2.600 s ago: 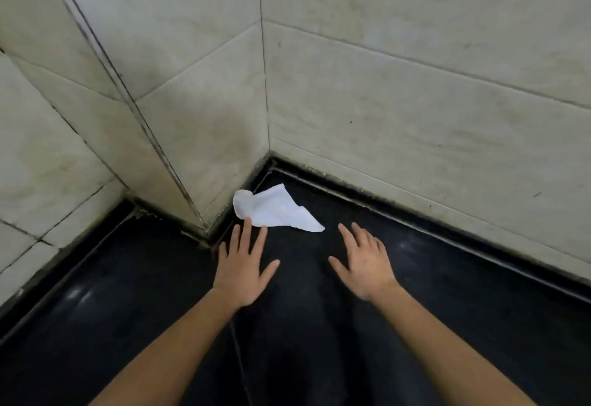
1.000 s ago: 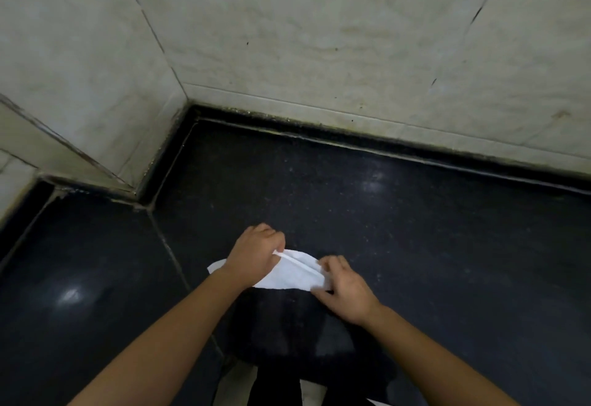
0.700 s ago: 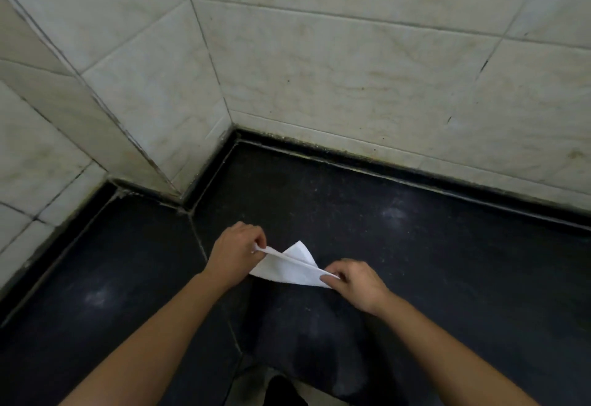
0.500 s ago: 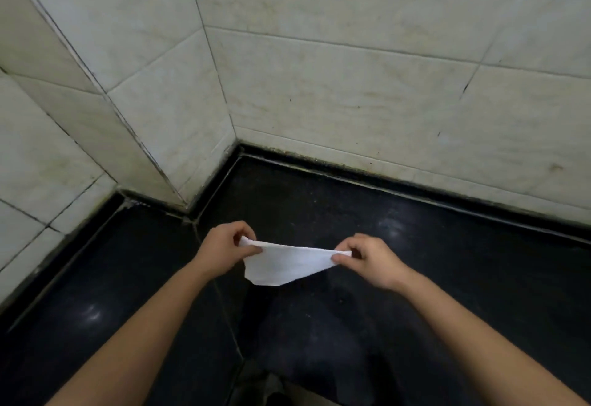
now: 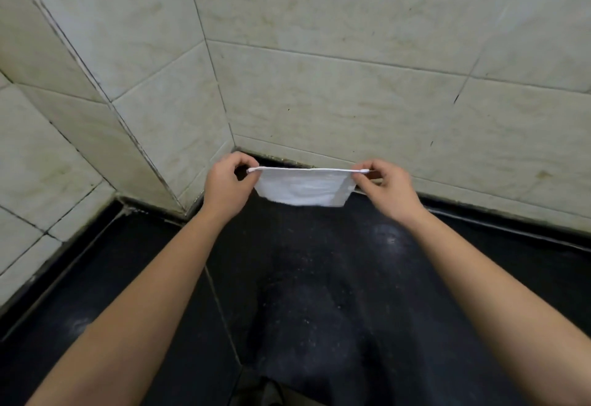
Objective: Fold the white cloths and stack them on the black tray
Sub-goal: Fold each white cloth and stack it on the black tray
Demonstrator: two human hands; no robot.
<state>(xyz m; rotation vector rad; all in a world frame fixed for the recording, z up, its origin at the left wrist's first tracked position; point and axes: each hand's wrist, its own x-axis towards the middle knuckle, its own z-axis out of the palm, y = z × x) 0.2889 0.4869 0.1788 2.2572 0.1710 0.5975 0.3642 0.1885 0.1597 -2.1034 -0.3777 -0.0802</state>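
A small white cloth (image 5: 303,189) hangs in the air above the black floor, stretched flat between my two hands. My left hand (image 5: 225,186) pinches its upper left corner between thumb and fingers. My right hand (image 5: 388,188) pinches the upper right corner the same way. The top edge is pulled taut and level, and the rest of the cloth droops below it. No black tray is in view.
Pale tiled walls (image 5: 335,53) meet in a corner just behind the cloth, with a second wall corner jutting out at the left (image 5: 144,149). The black speckled floor (image 5: 319,293) spreads below my arms.
I picked the cloth off the floor by the wall corner, then raised it and drew my hands apart, so it went from a crumpled triangle to a taut flat sheet.
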